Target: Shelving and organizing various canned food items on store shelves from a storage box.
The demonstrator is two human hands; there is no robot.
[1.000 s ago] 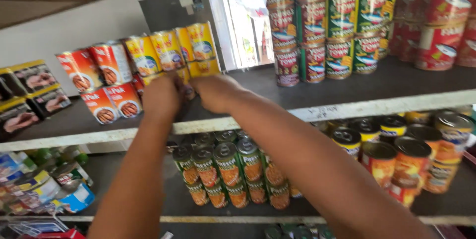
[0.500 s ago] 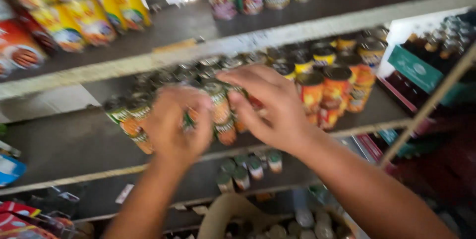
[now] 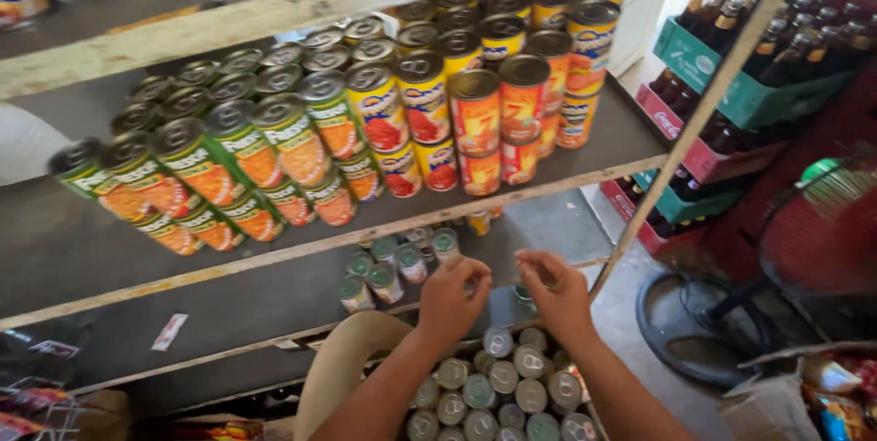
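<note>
My left hand point(image 3: 452, 299) and my right hand point(image 3: 559, 293) are down low, side by side, in front of the lowest shelf. Both have their fingers curled. A small can point(image 3: 523, 294) with a greenish top shows in the gap between them, close to my right thumb; whether either hand grips it is unclear. Just below my hands a batch of small silver-topped cans point(image 3: 498, 386) stands packed together, seen from above. More small cans point(image 3: 395, 269) stand on the low shelf to the left of my left hand.
The middle shelf point(image 3: 365, 231) carries rows of stacked green-labelled cans point(image 3: 228, 162) and yellow-and-red cans point(image 3: 475, 112). Crates of bottles point(image 3: 731, 57) stand at the right behind a slanted wooden post point(image 3: 694, 121). A fan point(image 3: 813, 231) stands on the floor at the right.
Both hands have dropped from the upper shelf, past the middle shelf's cans, to the lowest shelf. The view has tilted down with them.
</note>
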